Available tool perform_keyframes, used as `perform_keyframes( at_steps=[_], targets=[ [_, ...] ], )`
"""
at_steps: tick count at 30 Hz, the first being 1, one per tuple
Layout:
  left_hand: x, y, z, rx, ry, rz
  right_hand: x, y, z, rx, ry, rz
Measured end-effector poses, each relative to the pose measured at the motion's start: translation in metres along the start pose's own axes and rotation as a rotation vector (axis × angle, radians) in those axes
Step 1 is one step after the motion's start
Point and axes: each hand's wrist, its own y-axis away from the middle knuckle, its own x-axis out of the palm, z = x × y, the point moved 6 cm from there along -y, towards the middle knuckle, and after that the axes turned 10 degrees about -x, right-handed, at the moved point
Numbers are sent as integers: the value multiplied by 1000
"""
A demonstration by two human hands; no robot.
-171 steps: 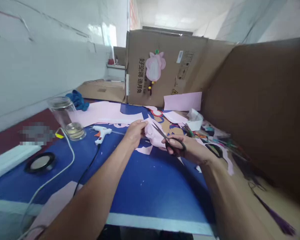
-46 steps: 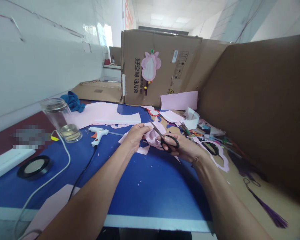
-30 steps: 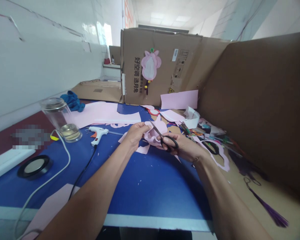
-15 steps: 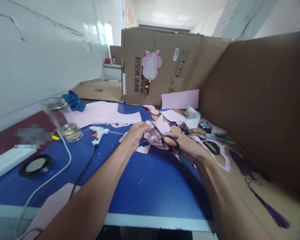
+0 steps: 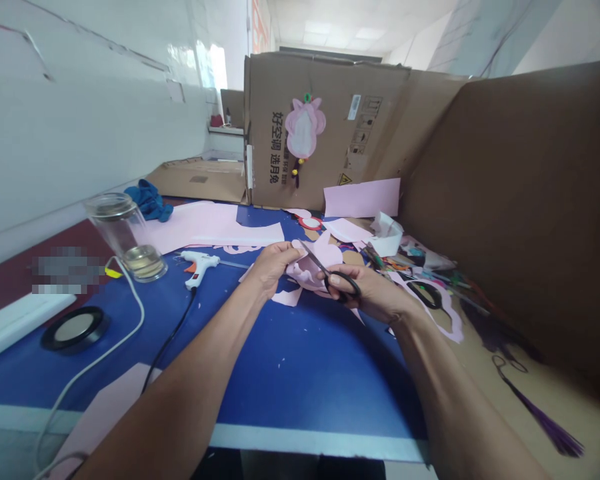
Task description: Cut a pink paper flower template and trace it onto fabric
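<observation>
Pinched in my left hand (image 5: 275, 265) is a pink paper cutout (image 5: 329, 252) with a wavy outline, held above the blue table (image 5: 290, 380). My right hand (image 5: 367, 290) grips a pair of black-handled scissors (image 5: 343, 285), fingers through the loops. Their blades lie across the cutout, pointing up and left toward my left fingertips; whether they are fully closed I cannot make out. Beneath the hands lie pink paper scraps (image 5: 287, 297). A similar pink shape (image 5: 303, 130) with a white middle and a beaded tassel hangs on the cardboard box (image 5: 380, 147) ahead.
On the left are a white glue gun (image 5: 201, 267) with a black cord, a glass jar (image 5: 143, 257), black tape (image 5: 74, 329) and a blue cloth (image 5: 150, 200). Pink sheets (image 5: 205, 223) lie behind. To the right are a paper ring cutout (image 5: 455, 313), a purple tassel (image 5: 550, 423) and cluttered supplies.
My hands, the paper cutout and the scissors stay nearly in place, with only a slight shift of the paper. The whole view has moved a little.
</observation>
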Motion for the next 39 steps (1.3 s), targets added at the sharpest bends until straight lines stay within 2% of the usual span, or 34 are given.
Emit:
perform_keyframes(
  at_steps=[12, 22, 31, 39],
  targets=[
    [-3, 0, -2, -13, 24, -29, -2, 0, -1, 12, 13, 15],
    [-3, 3, -3, -47, 24, 1, -4, 2, -2, 10, 46, 18],
    [-3, -1, 5, -45, 58, -59, -5, 0, -3, 18, 16, 0],
    [-6, -1, 1, -48, 9, -71, -6, 1, -4, 27, 31, -12]
  ],
)
